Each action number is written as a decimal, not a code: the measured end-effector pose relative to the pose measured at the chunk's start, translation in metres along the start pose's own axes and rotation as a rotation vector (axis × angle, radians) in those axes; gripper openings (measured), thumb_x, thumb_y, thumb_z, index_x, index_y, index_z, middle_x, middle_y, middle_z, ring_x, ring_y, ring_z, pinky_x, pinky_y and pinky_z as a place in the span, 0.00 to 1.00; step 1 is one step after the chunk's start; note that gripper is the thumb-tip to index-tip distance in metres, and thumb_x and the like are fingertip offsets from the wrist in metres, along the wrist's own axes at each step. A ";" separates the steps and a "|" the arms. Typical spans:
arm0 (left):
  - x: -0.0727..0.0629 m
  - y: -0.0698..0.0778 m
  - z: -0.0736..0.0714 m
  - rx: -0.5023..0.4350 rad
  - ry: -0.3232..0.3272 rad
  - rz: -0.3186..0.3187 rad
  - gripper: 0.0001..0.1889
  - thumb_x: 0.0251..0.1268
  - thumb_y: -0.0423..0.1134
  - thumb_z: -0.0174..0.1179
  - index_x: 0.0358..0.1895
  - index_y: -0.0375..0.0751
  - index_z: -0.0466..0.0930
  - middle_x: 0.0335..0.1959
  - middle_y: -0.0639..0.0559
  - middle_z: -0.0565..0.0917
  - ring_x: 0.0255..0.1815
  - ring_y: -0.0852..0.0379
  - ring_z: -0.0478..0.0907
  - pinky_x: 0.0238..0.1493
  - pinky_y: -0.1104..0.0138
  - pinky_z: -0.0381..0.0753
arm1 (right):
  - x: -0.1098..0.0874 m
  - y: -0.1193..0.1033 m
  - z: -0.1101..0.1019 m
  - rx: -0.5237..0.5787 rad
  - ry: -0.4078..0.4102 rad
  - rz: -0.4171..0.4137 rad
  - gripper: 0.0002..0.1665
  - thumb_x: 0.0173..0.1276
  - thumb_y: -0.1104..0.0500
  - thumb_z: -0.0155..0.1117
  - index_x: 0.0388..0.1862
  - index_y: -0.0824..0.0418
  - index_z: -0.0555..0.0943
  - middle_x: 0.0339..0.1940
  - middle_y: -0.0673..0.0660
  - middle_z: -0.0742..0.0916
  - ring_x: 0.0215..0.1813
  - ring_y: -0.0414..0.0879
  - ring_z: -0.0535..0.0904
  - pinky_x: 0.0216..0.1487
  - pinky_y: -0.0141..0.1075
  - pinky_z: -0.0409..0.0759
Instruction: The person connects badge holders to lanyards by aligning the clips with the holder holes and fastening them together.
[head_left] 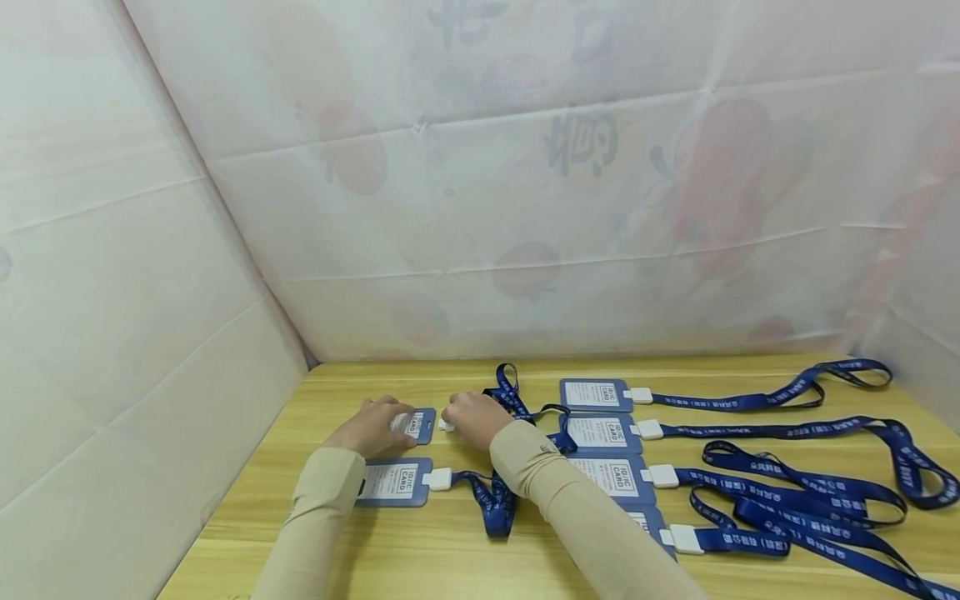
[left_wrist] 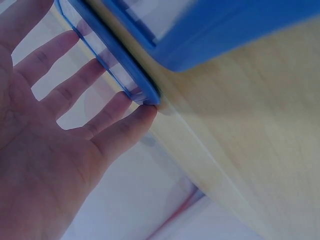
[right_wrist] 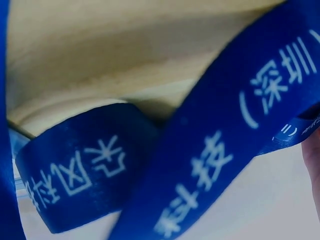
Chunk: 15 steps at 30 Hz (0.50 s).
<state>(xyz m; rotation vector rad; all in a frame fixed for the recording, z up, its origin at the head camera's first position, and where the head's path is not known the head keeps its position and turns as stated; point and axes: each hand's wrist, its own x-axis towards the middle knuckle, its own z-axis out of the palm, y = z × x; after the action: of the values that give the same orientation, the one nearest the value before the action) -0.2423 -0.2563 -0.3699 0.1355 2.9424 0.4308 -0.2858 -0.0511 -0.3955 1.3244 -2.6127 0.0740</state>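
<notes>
My left hand (head_left: 372, 427) holds a blue ID card holder (head_left: 425, 425) by its edges, just above the wooden table. In the left wrist view, the fingertips lie along the edge of this holder (left_wrist: 112, 60). My right hand (head_left: 477, 419) pinches a white clip (head_left: 446, 426) of a lanyard, facing the holder's slotted end with a small gap between them. Most of that clip is hidden by the fingers. Its dark blue strap (head_left: 510, 392) lies bunched around the right hand; a printed blue strap (right_wrist: 200, 150) fills much of the right wrist view.
Nearer me, another card holder (head_left: 397, 483) with a white clip (head_left: 439, 479) lies below the left hand. On the right, several clipped holders (head_left: 596, 395) stand in a column, their lanyards (head_left: 757, 431) stretching rightward. White cloth walls (head_left: 525, 208) enclose the table (head_left: 255, 517).
</notes>
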 end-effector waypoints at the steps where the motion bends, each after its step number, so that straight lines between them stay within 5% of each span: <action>1: 0.000 0.000 0.000 0.000 0.000 0.002 0.29 0.62 0.44 0.72 0.66 0.42 0.79 0.67 0.37 0.74 0.70 0.27 0.63 0.64 0.32 0.66 | 0.000 0.000 0.000 0.005 -0.002 0.002 0.09 0.68 0.61 0.72 0.47 0.56 0.90 0.42 0.52 0.89 0.43 0.43 0.85 0.45 0.30 0.84; 15: 0.001 0.004 0.000 0.016 0.004 0.016 0.28 0.59 0.43 0.74 0.64 0.43 0.81 0.65 0.38 0.75 0.68 0.30 0.66 0.64 0.34 0.68 | 0.001 0.000 0.006 -0.006 0.027 -0.008 0.08 0.68 0.60 0.72 0.46 0.55 0.91 0.41 0.51 0.88 0.41 0.42 0.84 0.45 0.30 0.83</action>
<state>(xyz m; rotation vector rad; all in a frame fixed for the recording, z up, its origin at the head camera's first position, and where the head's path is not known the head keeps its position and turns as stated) -0.2429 -0.2528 -0.3686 0.1611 2.9511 0.4105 -0.2872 -0.0532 -0.4007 1.3225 -2.5827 0.0820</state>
